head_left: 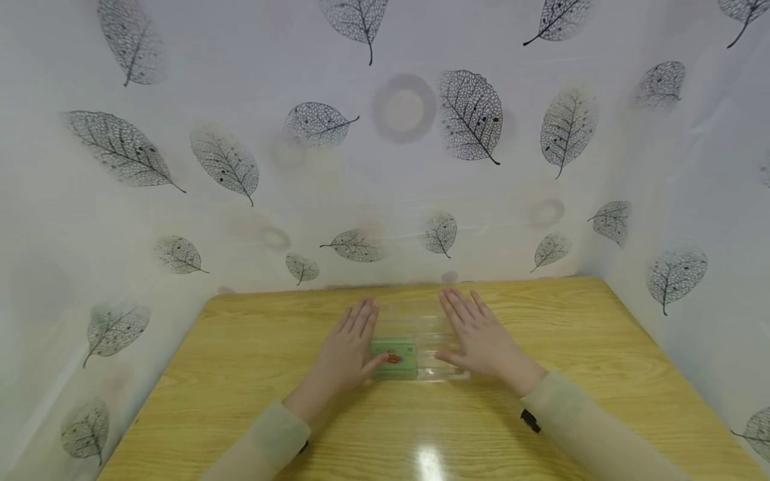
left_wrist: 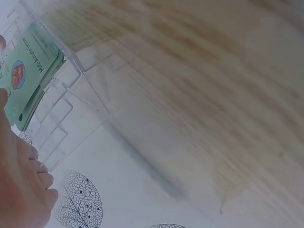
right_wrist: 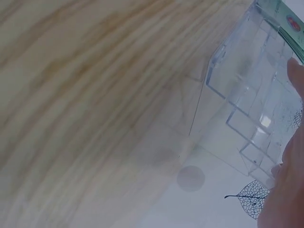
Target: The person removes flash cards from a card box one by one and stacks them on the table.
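Observation:
A clear plastic tray (head_left: pixel 442 374) with stepped compartments sits on the table between my two hands. In its left part lies a stack of green cards (head_left: pixel 397 369); the top one reads "Mid-Autumn Festival" in the left wrist view and bears a small red picture. My left hand (head_left: pixel 345 351) lies along the tray's left side, fingers straight and side by side, thumb reaching over the cards. Along the right side lies my right hand (head_left: pixel 486 344), its fingers straight and its thumb over the tray's right compartments (right_wrist: pixel 247 102).
The yellow wood-grain table (head_left: pixel 240 361) reaches back to a pale curtain (head_left: pixel 385 180) printed with dark leaves, which also closes off both sides. A bright light reflection falls on the table's front part.

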The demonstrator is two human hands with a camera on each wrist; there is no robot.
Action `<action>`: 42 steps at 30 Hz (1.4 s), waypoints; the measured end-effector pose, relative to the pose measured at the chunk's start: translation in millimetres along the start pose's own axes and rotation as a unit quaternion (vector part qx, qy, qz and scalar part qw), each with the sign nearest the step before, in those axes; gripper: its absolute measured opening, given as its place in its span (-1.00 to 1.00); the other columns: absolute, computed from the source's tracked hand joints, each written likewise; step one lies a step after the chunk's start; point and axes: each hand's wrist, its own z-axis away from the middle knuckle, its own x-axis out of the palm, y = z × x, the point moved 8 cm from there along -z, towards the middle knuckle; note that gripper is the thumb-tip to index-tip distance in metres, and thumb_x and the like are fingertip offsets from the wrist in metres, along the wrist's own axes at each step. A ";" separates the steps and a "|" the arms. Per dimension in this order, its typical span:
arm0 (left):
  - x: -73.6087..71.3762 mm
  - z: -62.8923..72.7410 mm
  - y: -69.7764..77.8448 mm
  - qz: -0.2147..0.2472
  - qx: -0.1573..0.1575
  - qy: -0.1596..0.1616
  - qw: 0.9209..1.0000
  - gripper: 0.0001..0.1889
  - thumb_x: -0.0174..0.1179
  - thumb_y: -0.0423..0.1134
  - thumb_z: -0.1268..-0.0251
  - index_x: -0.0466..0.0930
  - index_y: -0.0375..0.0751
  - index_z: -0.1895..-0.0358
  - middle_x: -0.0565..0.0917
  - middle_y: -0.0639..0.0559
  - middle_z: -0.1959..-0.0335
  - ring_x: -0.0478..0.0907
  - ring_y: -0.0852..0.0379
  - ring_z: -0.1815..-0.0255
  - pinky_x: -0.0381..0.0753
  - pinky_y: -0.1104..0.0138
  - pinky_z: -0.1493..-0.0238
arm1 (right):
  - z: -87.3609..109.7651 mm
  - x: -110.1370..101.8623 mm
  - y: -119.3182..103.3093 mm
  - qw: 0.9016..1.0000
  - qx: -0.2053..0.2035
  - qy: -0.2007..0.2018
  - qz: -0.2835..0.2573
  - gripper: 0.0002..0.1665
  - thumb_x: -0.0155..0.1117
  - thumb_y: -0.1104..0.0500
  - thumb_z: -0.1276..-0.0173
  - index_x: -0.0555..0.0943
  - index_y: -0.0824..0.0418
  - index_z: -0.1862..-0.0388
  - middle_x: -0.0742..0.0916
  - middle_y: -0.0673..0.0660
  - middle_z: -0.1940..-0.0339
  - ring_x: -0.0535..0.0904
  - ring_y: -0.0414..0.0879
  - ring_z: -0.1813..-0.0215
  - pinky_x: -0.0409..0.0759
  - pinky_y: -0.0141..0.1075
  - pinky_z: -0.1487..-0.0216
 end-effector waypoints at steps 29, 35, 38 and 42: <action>-5.7 9.5 -5.4 0.043 -0.010 -0.009 0.999 0.06 0.05 0.41 -0.51 0.02 -0.43 -0.68 0.01 -0.30 -0.75 -0.01 -0.18 -0.78 0.08 0.02 -0.75 | -3.0 6.7 -20.2 0.999 0.009 -0.008 0.038 0.42 0.26 -0.52 -0.35 -0.04 0.44 -0.72 0.00 0.39 -0.78 -0.04 0.30 -0.79 -0.03 0.11 -0.78; -6.3 10.1 -3.9 0.033 -0.009 -0.006 0.999 0.07 0.04 0.42 -0.51 0.03 -0.43 -0.67 0.06 -0.32 -0.74 0.01 -0.20 -0.77 0.11 0.01 -0.74 | -3.2 10.6 -23.9 0.999 -0.010 0.005 0.041 0.40 0.26 -0.54 -0.33 0.02 0.41 -0.72 0.09 0.37 -0.78 -0.05 0.27 -0.79 -0.01 0.17 -0.76; -5.5 10.2 -3.3 0.027 -0.010 -0.011 1.000 0.06 0.02 0.43 -0.51 0.03 -0.42 -0.68 0.05 -0.32 -0.74 0.01 -0.21 -0.77 0.12 0.01 -0.74 | -3.2 14.0 -24.8 0.999 -0.010 0.004 0.053 0.42 0.21 -0.58 -0.33 0.00 0.38 -0.73 0.05 0.34 -0.79 -0.08 0.25 -0.80 -0.05 0.18 -0.77; -3.4 11.0 -3.4 0.029 -0.014 -0.021 0.999 0.06 0.01 0.43 -0.52 0.01 -0.41 -0.68 0.02 -0.32 -0.75 -0.01 -0.20 -0.78 0.10 0.02 -0.74 | -3.1 16.1 -26.3 0.998 -0.006 0.000 0.065 0.42 0.18 -0.60 -0.33 -0.01 0.37 -0.74 0.02 0.32 -0.79 -0.08 0.24 -0.80 -0.06 0.18 -0.77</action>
